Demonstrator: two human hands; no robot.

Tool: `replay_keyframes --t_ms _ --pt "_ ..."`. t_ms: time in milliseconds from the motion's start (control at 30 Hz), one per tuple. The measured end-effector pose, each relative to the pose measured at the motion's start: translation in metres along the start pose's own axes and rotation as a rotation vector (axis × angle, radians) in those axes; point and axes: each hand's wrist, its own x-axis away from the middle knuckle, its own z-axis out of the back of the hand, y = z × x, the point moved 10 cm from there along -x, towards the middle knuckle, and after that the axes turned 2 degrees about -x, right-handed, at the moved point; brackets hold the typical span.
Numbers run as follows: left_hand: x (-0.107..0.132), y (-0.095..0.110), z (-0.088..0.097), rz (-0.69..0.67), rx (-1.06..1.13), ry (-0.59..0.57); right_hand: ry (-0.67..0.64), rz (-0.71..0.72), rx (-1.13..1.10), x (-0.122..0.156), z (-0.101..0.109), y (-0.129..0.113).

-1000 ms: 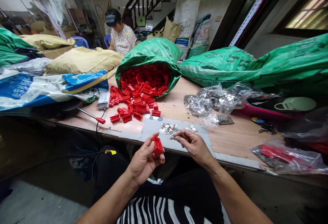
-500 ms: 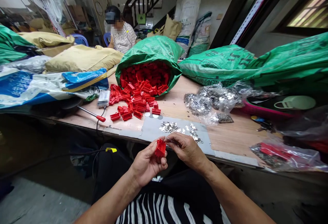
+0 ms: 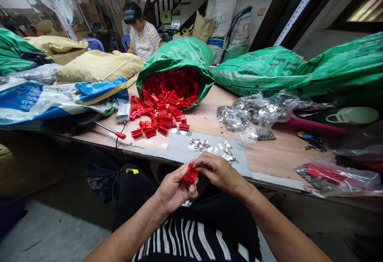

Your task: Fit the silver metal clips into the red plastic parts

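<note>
In front of my lap, my left hand [image 3: 176,190] grips a small red plastic part [image 3: 190,173] between thumb and fingers, its hollow side turned up. My right hand [image 3: 220,174] is closed in a pinch at the upper right edge of that part. A thin, dark metal piece [image 3: 201,165] shows between its fingers, mostly hidden, so its kind is unclear. Just beyond my hands, small flat metal plates [image 3: 200,145] lie scattered on a grey sheet [image 3: 176,150] at the table edge. Past the sheet, more red plastic parts [image 3: 161,118] spill from a green sack [image 3: 182,52].
Clear bags of metal pieces [image 3: 236,116] lie right of the sheet. A red-tipped metal rod [image 3: 109,129] and a small white box [image 3: 123,112] are to the left. More sacks [image 3: 98,66] line the table's back. A person [image 3: 145,38] sits across.
The red part has tilted a little in my left hand, and my right fingers have shifted slightly over its edge. The whole view has moved slightly.
</note>
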Motion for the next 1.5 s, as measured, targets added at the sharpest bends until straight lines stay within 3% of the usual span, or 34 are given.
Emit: replay_keyframes --t_ms 100,300,833,1100,1300,1500 --pt "0.001 0.0 0.001 -0.004 0.011 0.005 -0.035 -0.057 -0.097 0.001 0.001 0.007" --pt "0.005 0.005 0.002 -0.024 -0.034 0.033 0.036 -0.286 -0.101 0.011 0.009 0.036" --pt "0.004 0.002 0.0 -0.034 -0.055 0.034 0.032 -0.278 -0.107 0.015 -0.003 0.029" --pt "0.003 0.0 0.003 -0.052 -0.041 0.062 0.077 -0.353 -0.106 0.019 -0.01 0.031" --pt "0.004 0.003 0.007 -0.068 -0.026 0.096 0.134 -0.377 -0.06 0.019 -0.005 0.031" --pt "0.004 -0.001 0.006 -0.051 -0.017 0.077 0.092 -0.383 -0.009 0.02 -0.002 0.027"
